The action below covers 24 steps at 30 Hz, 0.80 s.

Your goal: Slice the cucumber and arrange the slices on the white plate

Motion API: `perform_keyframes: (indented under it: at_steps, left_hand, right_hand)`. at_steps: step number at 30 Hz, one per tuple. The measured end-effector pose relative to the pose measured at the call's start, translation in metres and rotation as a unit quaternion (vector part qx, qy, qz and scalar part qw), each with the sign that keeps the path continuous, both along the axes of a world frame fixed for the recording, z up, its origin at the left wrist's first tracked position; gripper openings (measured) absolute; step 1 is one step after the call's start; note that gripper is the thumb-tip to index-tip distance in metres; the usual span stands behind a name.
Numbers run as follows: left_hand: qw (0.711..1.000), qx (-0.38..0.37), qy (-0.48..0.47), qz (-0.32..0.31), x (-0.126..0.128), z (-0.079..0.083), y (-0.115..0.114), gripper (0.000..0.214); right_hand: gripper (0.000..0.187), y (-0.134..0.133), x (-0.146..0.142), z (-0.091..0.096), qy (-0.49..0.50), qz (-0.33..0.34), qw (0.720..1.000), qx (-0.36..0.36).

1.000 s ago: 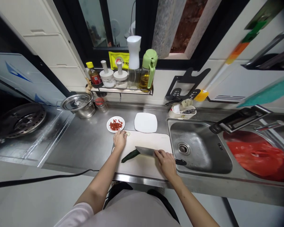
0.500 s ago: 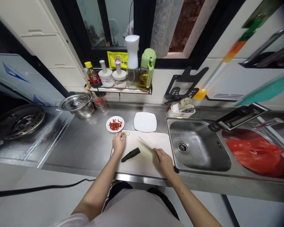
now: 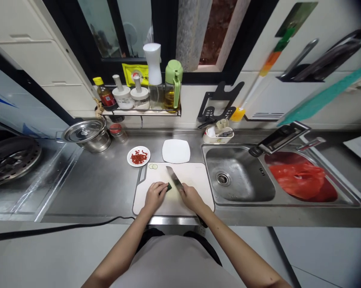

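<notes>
On the white cutting board (image 3: 180, 171), my left hand (image 3: 155, 197) is closed over a dark green cucumber (image 3: 169, 186); only its cut end shows past my fingers. My right hand (image 3: 193, 198) grips a kitchen knife (image 3: 175, 179), its blade angled up and left, close to the cucumber's end. I cannot tell whether the blade touches it. Two thin cucumber slices (image 3: 153, 166) lie at the board's upper left corner. Beyond the board are a small white plate of chopped red pieces (image 3: 139, 157) and a white square plate (image 3: 176, 151) with nothing on it.
A double sink (image 3: 239, 176) lies to the right, a red plastic bag (image 3: 300, 180) in its far basin. A lidded steel pot (image 3: 89, 136) and a red-lidded jar (image 3: 118, 133) stand at the back left. Above hangs a rack (image 3: 144, 113) of seasoning bottles. A gas burner (image 3: 12, 158) is far left.
My left hand has moved from the board's upper left corner down onto the cucumber. My right hand has brought the knife left, beside the cucumber's end. The view has shifted right.
</notes>
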State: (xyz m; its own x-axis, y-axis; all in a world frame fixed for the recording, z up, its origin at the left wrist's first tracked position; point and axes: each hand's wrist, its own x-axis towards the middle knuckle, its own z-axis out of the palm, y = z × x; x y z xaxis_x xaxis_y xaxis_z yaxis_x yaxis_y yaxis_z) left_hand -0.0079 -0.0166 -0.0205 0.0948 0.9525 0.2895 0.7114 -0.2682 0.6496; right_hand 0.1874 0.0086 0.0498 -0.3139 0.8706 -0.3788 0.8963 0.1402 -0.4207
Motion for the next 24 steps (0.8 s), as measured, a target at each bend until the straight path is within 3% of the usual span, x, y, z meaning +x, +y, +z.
perform_keyframes:
  at_steps: [10,24]
  left_hand:
    - [1.0,0.018,0.009,-0.015,0.003,-0.012,0.005,0.023]
    - [0.999,0.025,0.021,-0.017,0.004,-0.011,0.003,0.023]
  right_hand:
    - [0.025,-0.009,-0.011,-0.003,-0.027,0.019,0.999,-0.003]
    - [0.028,-0.015,-0.019,0.0,-0.053,0.023,0.998,-0.011]
